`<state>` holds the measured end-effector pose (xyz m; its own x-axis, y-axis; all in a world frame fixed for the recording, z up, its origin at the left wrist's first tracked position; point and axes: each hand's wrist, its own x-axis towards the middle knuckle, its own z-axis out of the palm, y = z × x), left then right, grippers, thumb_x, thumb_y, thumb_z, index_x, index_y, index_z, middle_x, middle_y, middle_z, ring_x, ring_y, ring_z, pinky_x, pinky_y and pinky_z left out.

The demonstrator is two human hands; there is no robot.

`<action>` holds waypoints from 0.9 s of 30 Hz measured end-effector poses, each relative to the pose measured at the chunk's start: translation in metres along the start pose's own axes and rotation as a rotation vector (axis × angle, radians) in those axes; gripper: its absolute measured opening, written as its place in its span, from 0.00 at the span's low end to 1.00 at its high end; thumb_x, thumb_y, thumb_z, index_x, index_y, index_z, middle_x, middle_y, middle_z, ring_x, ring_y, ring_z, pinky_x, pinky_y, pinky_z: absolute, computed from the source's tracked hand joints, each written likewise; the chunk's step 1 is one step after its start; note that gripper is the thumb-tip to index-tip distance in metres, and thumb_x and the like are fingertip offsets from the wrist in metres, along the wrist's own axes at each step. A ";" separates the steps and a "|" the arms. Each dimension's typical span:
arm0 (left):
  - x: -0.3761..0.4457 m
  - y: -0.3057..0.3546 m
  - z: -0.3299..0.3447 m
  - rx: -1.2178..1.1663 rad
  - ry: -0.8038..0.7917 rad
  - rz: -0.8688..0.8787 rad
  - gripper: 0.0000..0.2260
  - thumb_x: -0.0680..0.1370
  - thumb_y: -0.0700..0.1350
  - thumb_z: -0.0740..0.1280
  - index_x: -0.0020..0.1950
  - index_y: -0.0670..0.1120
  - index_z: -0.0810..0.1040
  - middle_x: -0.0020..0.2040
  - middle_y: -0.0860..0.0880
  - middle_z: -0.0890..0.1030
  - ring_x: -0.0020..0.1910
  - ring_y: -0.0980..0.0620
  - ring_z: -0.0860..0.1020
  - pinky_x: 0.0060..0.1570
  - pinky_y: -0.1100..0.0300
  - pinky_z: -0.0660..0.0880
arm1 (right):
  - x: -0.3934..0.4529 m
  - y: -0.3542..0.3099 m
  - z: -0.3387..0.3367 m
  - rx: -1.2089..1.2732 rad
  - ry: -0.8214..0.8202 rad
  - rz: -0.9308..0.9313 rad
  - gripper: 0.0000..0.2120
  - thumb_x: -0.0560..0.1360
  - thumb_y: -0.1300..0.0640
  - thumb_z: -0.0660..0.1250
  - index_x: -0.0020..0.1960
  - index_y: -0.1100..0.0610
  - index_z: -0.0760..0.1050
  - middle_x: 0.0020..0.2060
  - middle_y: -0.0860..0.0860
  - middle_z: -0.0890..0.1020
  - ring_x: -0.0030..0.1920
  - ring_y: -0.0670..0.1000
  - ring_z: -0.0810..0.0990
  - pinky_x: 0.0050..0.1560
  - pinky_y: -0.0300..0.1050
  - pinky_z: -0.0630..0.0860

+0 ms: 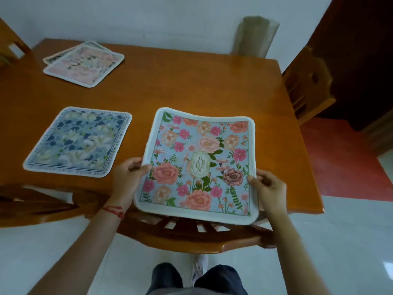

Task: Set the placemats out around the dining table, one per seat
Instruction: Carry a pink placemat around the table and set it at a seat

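At the upper left of the frame I see two overlapping pink placemats (84,64); below them a blue floral placemat (77,142) lies flat on the table (191,81). At centre, my left hand (127,174) and right hand (266,187) each pinch a side edge of the pink-rose "Garden" placemat (197,162), its near edge overhanging a chair (191,235).

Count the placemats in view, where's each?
4. Pink floral placemat held by left hand and right hand at the near edge. Blue placemat flat to its left. Pale pink placemat far left, overlapping a partly hidden placemat.
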<state>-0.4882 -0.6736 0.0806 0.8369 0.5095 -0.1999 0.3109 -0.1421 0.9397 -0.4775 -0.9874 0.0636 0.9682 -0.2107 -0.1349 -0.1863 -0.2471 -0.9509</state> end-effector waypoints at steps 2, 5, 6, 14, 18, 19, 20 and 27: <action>0.009 0.000 0.008 0.009 0.013 0.003 0.07 0.71 0.35 0.70 0.47 0.43 0.78 0.36 0.52 0.78 0.27 0.63 0.78 0.24 0.73 0.71 | 0.017 0.003 0.005 -0.025 -0.022 0.011 0.06 0.73 0.62 0.68 0.49 0.57 0.77 0.40 0.47 0.82 0.38 0.44 0.84 0.35 0.43 0.82; 0.025 -0.001 0.016 0.039 0.029 -0.012 0.06 0.71 0.36 0.70 0.47 0.44 0.79 0.36 0.52 0.79 0.30 0.58 0.78 0.24 0.73 0.72 | 0.035 0.009 0.014 -0.031 -0.042 0.040 0.05 0.73 0.62 0.67 0.49 0.57 0.77 0.40 0.48 0.83 0.38 0.46 0.84 0.36 0.44 0.82; 0.030 -0.003 0.018 0.048 0.031 -0.017 0.06 0.71 0.36 0.70 0.47 0.44 0.79 0.36 0.52 0.79 0.32 0.56 0.78 0.25 0.71 0.72 | 0.040 0.011 0.017 -0.036 -0.045 0.048 0.05 0.73 0.62 0.67 0.49 0.57 0.76 0.40 0.48 0.83 0.38 0.45 0.84 0.35 0.43 0.81; 0.077 -0.020 0.035 0.142 -0.054 -0.058 0.05 0.73 0.39 0.69 0.47 0.44 0.79 0.37 0.50 0.80 0.35 0.51 0.80 0.32 0.60 0.77 | 0.077 0.024 0.040 -0.088 -0.034 0.126 0.07 0.73 0.61 0.67 0.51 0.59 0.77 0.41 0.48 0.83 0.40 0.48 0.84 0.37 0.46 0.82; 0.097 -0.028 0.045 0.199 -0.086 -0.084 0.05 0.74 0.40 0.68 0.49 0.42 0.78 0.39 0.48 0.80 0.36 0.50 0.80 0.30 0.59 0.76 | 0.092 0.032 0.051 -0.107 -0.027 0.163 0.07 0.74 0.60 0.67 0.51 0.58 0.77 0.41 0.48 0.82 0.39 0.46 0.83 0.36 0.43 0.82; 0.102 -0.030 0.047 0.216 -0.091 -0.088 0.06 0.74 0.40 0.68 0.50 0.42 0.78 0.40 0.47 0.81 0.36 0.49 0.81 0.31 0.58 0.76 | 0.095 0.034 0.053 -0.108 -0.029 0.170 0.06 0.74 0.60 0.67 0.51 0.57 0.77 0.40 0.47 0.82 0.38 0.44 0.83 0.35 0.41 0.81; 0.107 -0.033 0.050 0.221 -0.090 -0.097 0.06 0.74 0.40 0.69 0.50 0.42 0.79 0.41 0.46 0.81 0.37 0.47 0.81 0.32 0.58 0.76 | 0.099 0.036 0.056 -0.108 -0.029 0.177 0.06 0.74 0.61 0.67 0.51 0.57 0.76 0.40 0.46 0.82 0.37 0.42 0.83 0.33 0.38 0.81; 0.129 -0.049 0.063 0.244 -0.082 -0.149 0.07 0.74 0.38 0.68 0.52 0.40 0.78 0.44 0.46 0.80 0.37 0.49 0.79 0.31 0.60 0.75 | 0.116 0.045 0.071 -0.161 -0.023 0.166 0.06 0.74 0.62 0.67 0.50 0.59 0.77 0.37 0.45 0.80 0.34 0.40 0.82 0.30 0.30 0.76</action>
<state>-0.3671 -0.6547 -0.0088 0.8043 0.4714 -0.3617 0.5239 -0.2755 0.8060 -0.3621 -0.9559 -0.0149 0.9252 -0.2400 -0.2939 -0.3659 -0.3593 -0.8585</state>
